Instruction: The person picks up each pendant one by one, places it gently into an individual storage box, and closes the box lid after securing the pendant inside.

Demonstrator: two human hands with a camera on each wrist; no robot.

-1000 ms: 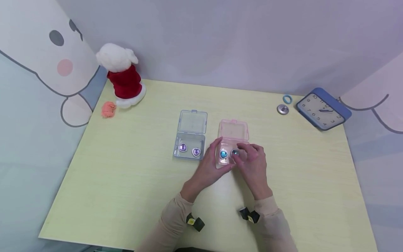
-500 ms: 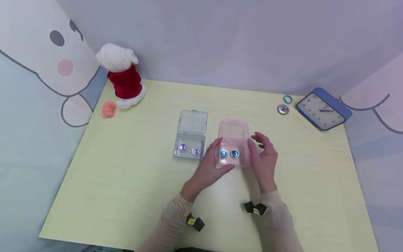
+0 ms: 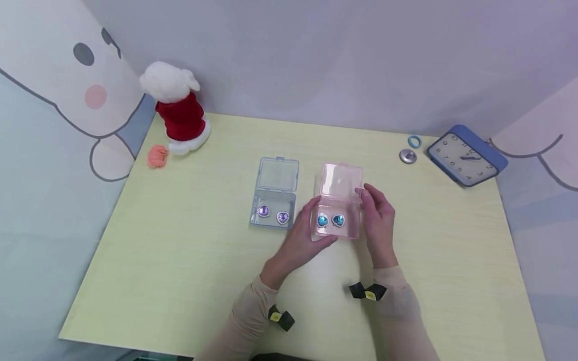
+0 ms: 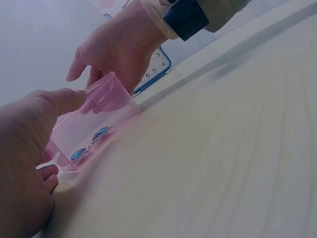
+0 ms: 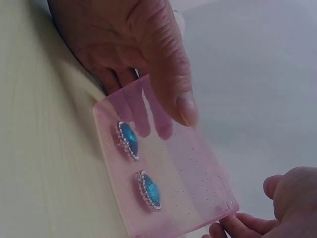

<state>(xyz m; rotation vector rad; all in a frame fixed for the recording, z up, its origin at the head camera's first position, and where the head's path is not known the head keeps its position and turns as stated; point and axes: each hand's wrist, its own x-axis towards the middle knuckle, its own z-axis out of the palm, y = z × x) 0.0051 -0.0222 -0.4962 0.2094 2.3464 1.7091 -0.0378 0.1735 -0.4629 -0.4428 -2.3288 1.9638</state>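
Observation:
A pink clear plastic box (image 3: 351, 228) sits on the table with its lid (image 3: 340, 180) tilted up from the table. Inside lie two blue heart gems (image 3: 338, 220) with beaded silver rims. My left hand (image 3: 303, 235) grips the box's left side, thumb at the near wall and fingers at the far left corner. My right hand (image 3: 380, 220) is at the lid's right edge, its fingertips touching it. In the right wrist view, the right hand (image 5: 297, 203) has a gap between thumb and fingers beside the box. The lid's underside contact is partly hidden.
To the left stands an opened blue clear box (image 3: 273, 200) with two purple heart gems (image 3: 283, 217). Farther off are a plush toy (image 3: 182, 118), a coral bundle (image 3: 157, 156), a blue ring (image 3: 414, 141), a silver round object (image 3: 408, 156) and a blue clock (image 3: 467, 156).
My right hand has left the right-hand blue gem, moved right, then gone to the lid's edge. The lid has tilted up slightly. My left hand has kept its grip.

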